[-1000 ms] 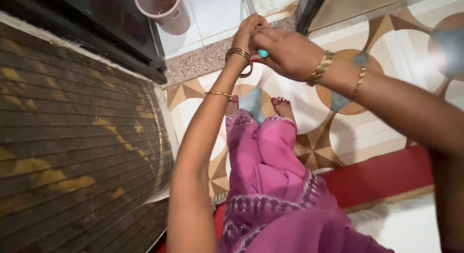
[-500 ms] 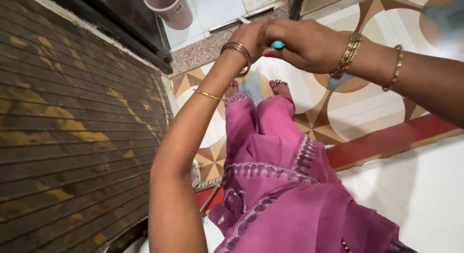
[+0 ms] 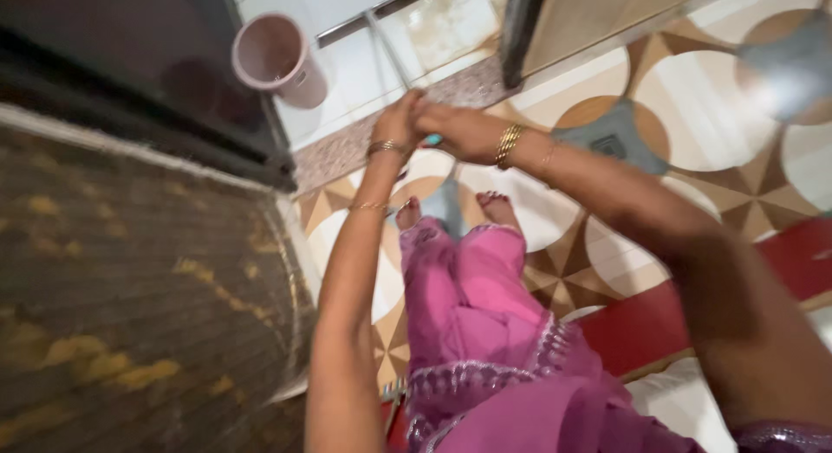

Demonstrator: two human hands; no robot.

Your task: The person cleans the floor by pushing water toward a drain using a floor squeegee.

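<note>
Since earlier, both hands, left hand [image 3: 399, 124] and right hand [image 3: 464, 131], pinching a small teal object [image 3: 432, 140], sit farther over the patterned tile floor [image 3: 693, 132].

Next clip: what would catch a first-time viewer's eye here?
The two hands meeting at top centre: the left hand and right hand press together around a small turquoise object, gold bangles on both wrists. Below them hangs bright pink embroidered clothing over a floor of brown-and-cream circle-patterned tiles. A pale pink plastic bucket stands upper left.

No package or label shows anywhere in this view. No sign or screen shows in it either.
</note>
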